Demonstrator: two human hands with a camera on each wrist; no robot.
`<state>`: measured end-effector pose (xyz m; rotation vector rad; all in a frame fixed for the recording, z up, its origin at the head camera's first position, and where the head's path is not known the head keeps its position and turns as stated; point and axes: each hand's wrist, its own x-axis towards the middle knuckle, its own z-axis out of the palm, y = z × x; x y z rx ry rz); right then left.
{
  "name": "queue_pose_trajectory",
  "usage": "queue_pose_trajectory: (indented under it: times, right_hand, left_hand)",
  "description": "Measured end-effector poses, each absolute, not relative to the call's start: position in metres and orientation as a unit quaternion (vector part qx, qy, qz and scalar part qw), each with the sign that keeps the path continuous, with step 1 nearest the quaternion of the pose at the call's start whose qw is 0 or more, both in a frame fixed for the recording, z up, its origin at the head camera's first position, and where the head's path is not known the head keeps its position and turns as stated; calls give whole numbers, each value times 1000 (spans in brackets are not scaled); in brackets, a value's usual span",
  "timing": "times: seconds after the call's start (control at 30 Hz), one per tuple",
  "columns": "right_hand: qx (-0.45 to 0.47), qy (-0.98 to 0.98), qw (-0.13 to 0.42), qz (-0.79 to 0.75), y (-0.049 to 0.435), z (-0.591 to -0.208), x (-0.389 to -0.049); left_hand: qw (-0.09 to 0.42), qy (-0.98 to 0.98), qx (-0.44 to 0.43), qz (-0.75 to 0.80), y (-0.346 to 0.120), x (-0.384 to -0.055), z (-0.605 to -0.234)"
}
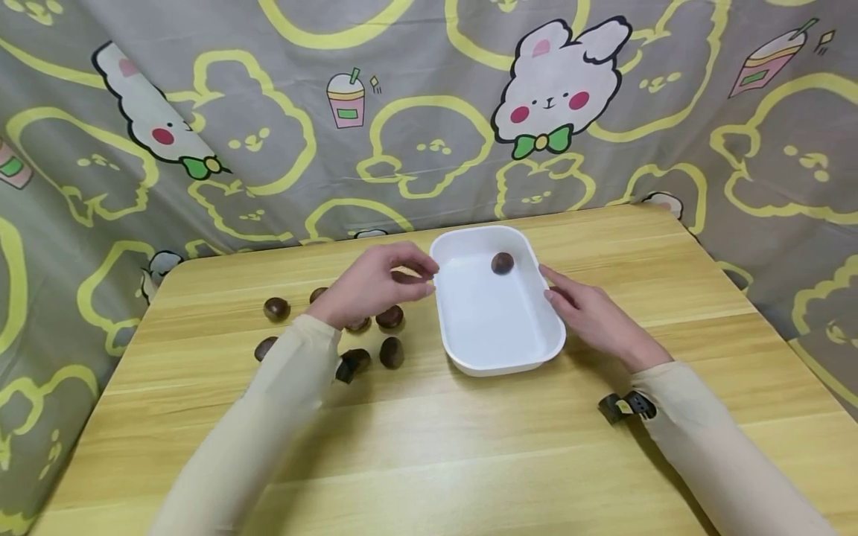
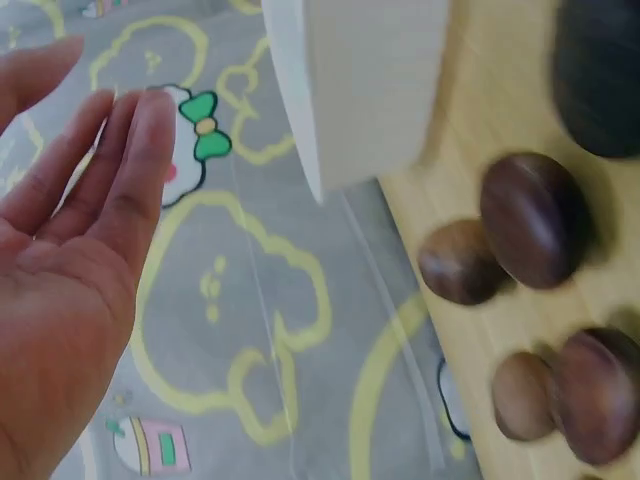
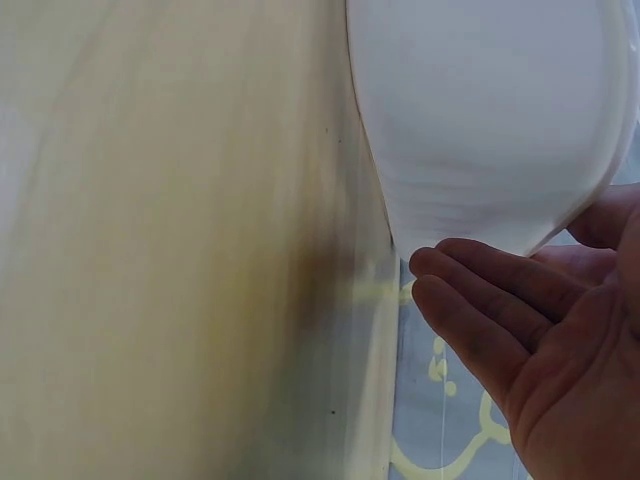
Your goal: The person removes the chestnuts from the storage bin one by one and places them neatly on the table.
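A white plastic tray [image 1: 499,327] with rounded corners stands at the middle of the table, with one brown chestnut [image 1: 503,263] inside near its far end. My right hand [image 1: 593,316] holds the tray's right side, fingers along the outer wall and thumb at the rim. Beside the left rim hovers my left hand [image 1: 378,283], thumb and fingers apart; in the left wrist view its palm is bare. Several glossy chestnuts lie left of the tray, among them one chestnut [image 1: 392,352] nearest to it and another chestnut [image 1: 276,309] farther out. My left forearm partly hides some.
The wooden table [image 1: 456,461] reaches back to a grey patterned cloth [image 1: 429,74] hanging behind it. A black strap [image 1: 626,407] sits at my right wrist, low over the tabletop.
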<state>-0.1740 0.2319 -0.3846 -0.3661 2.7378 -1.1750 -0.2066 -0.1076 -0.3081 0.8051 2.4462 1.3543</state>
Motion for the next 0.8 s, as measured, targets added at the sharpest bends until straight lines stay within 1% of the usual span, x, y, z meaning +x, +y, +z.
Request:
queue_pose_trajectory:
  times: [0.17,0.43,0.63,0.8]
  right_hand:
    - [-122,910,67,-390,232,-385,-175]
    - [-123,911,67,-388,232,-384,-175]
    - [-123,911,72,-387,232,-384,-176]
    - [-124,913,75,-383,232,-383,-176]
  left_hand:
    - [122,853,274,427,-81,-229,-300]
    - [148,885,270,349,-35,-265,-296]
    - [172,904,321,226,-3,-283,-297]
    - [193,923,305,137,21,-294,-301]
